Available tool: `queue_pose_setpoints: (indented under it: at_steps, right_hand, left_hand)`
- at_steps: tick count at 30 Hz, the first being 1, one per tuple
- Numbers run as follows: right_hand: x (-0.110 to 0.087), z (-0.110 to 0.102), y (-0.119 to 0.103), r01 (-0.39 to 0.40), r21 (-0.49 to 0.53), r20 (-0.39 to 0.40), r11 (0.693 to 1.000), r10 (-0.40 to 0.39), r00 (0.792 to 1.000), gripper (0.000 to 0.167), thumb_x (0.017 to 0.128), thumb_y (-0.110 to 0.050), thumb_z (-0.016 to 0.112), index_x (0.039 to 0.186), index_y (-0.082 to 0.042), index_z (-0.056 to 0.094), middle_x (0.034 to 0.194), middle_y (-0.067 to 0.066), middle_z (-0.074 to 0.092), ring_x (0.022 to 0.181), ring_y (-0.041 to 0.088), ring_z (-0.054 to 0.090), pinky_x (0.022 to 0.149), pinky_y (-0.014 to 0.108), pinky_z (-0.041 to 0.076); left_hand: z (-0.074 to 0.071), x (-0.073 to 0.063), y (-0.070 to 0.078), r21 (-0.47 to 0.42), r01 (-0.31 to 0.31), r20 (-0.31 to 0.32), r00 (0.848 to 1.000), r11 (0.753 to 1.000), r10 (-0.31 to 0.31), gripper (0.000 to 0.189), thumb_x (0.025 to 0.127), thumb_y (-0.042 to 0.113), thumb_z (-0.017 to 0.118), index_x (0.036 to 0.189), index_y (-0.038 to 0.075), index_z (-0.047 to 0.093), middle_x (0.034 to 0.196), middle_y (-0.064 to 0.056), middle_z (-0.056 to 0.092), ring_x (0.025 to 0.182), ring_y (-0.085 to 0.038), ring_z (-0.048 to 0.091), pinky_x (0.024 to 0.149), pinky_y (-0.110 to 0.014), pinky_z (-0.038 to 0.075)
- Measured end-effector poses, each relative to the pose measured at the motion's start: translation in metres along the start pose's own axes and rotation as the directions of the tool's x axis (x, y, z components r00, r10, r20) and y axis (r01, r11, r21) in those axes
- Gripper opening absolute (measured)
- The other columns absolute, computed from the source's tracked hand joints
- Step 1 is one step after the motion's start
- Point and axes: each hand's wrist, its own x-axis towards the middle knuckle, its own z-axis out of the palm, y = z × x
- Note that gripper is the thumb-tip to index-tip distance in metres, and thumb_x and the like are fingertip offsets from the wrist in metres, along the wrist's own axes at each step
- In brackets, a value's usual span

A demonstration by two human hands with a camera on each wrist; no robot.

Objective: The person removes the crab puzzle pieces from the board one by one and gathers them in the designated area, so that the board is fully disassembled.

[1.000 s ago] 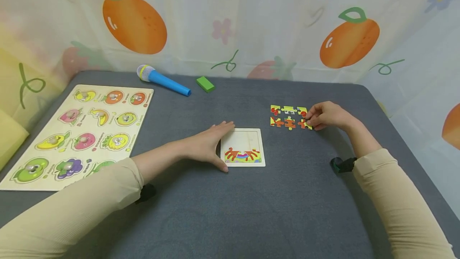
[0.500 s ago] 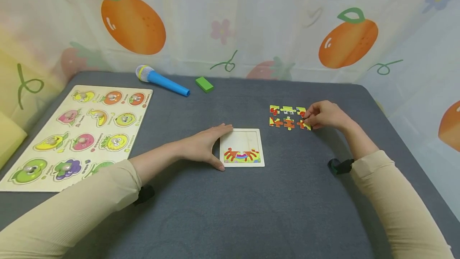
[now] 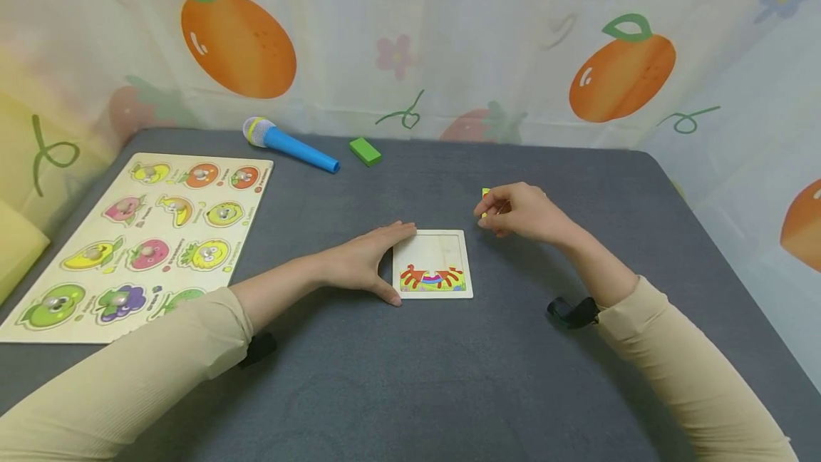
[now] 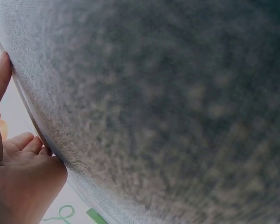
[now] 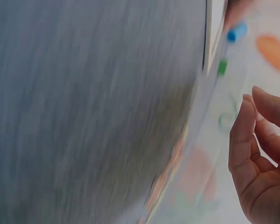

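My left hand (image 3: 365, 262) spreads its thumb and fingers along the left side of a small wooden puzzle tray (image 3: 469, 262), touching its edge. Along the tray's bottom lies a strip of fitted pieces (image 3: 442, 279) with red crab legs; bare wood shows above. My right hand (image 3: 522, 212) hovers over a group of loose puzzle pieces (image 3: 485, 192), hiding most of them. In the right wrist view, the thumb and fingertips (image 5: 248, 109) come close together, and no piece shows between them. Loose pieces (image 5: 168, 175) lie along the table's edge in that view.
A large fruit puzzle board (image 3: 150, 216) lies at the left of the grey table (image 3: 442, 376). Behind it are a blue toy microphone (image 3: 298, 148) and a green block (image 3: 365, 151). A fruit-patterned curtain (image 3: 474, 41) hangs behind the table.
My right hand has moved left from the right end of the loose pieces to above their left side. My left hand and the tray have stayed in place.
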Motion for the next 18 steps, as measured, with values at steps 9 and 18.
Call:
queue_pose_setpoints:
  at_steps: [9, 18]
  right_hand:
    - [-0.001, 0.040, -0.035, 0.109, 0.058, 0.167, 0.992, -0.117, 0.979, 0.020, 0.089, -0.010, 0.071, 0.108, -0.003, 0.070, 0.083, 0.009, 0.069, 0.069, 0.016, 0.064, 0.066, 0.030, 0.057]
    - [-0.001, 0.061, -0.050, 0.185, -0.018, 0.226, 0.982, -0.177, 0.958, 0.029, 0.081, -0.011, 0.079, 0.108, -0.010, 0.071, 0.090, 0.004, 0.065, 0.073, 0.010, 0.060, 0.068, 0.023, 0.051]
  left_hand:
    - [-0.001, 0.000, 0.001, -0.013, 0.004, 0.012, 1.000, 1.000, -0.004, 0.110, 0.073, 0.029, 0.088, 0.157, 0.003, 0.021, 0.167, -0.012, 0.017, 0.157, -0.032, 0.009, 0.129, -0.051, 0.010]
    - [-0.001, 0.000, -0.002, -0.029, -0.017, 0.013, 1.000, 0.999, 0.017, 0.112, 0.073, 0.029, 0.089, 0.157, 0.002, 0.020, 0.167, -0.013, 0.016, 0.157, -0.033, 0.008, 0.129, -0.053, 0.007]
